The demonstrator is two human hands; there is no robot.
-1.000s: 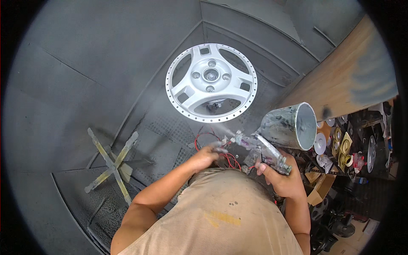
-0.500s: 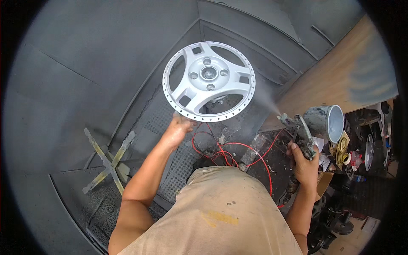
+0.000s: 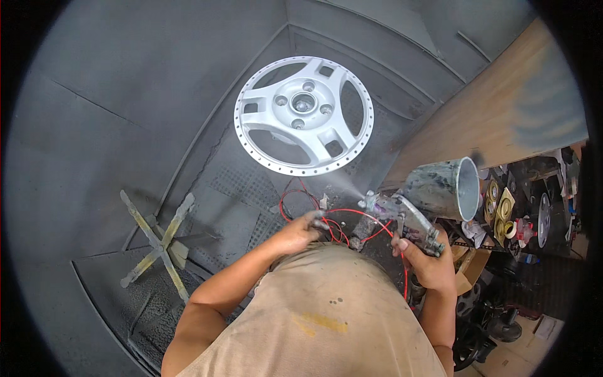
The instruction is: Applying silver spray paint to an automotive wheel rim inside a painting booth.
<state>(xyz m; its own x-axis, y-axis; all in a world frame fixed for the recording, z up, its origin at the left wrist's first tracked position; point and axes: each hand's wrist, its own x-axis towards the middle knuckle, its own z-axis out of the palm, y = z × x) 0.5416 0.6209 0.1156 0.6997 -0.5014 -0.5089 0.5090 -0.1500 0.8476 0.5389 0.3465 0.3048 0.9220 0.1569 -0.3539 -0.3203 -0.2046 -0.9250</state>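
A silver-white wheel face point(image 3: 304, 104) with three split spokes and small holes round its rim stands ahead of me; what supports it is mostly hidden beneath. My right hand point(image 3: 427, 261) is wrapped round a paint-spattered spray gun point(image 3: 405, 217) with a large grey cup point(image 3: 440, 187). A pale mist leaves its nozzle and reaches toward the wheel's lower right edge. Near my belly is my left hand point(image 3: 300, 232), away from the rim, its slightly blurred fingers apart and holding nothing.
A red air hose point(image 3: 370, 217) loops over the dark floor. At left stands a cross-shaped stand point(image 3: 164, 246) with taped arms. Grey booth walls point(image 3: 151, 69) enclose the left and back, a brown panel point(image 3: 480, 107) the right. Tape rolls point(image 3: 504, 209) and clutter lie at far right.
The wheel has turned, its spokes now at other angles. My left hand has left the rim and come toward my body. The spray gun has moved left and nearer me, still spraying.
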